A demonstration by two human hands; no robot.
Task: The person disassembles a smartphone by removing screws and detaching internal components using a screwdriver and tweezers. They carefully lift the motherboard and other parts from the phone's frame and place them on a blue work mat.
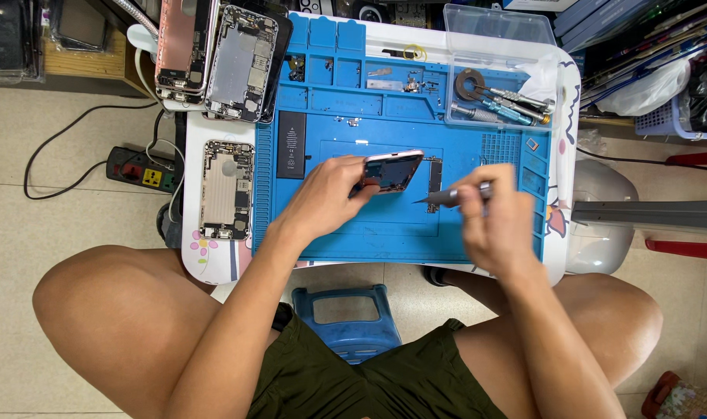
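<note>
Bright, even overhead light, white-neutral, no dim corners except the dark cluttered strip along the top edge. Shadows soft and short: a faint one under the left hand (322,200) on the blue mat (384,225), a deeper one beneath the bench (214,264) between the knees. Mild glare on the phone (392,171) glass and on the clear plastic lid (497,31). Right hand (497,217) is motion-blurred, fingers smeared; the tool (446,196) tip is soft too. Rest is sharp. Wide-angle lens bends the floor tile lines and bench edges outward near the frame borders.
</note>
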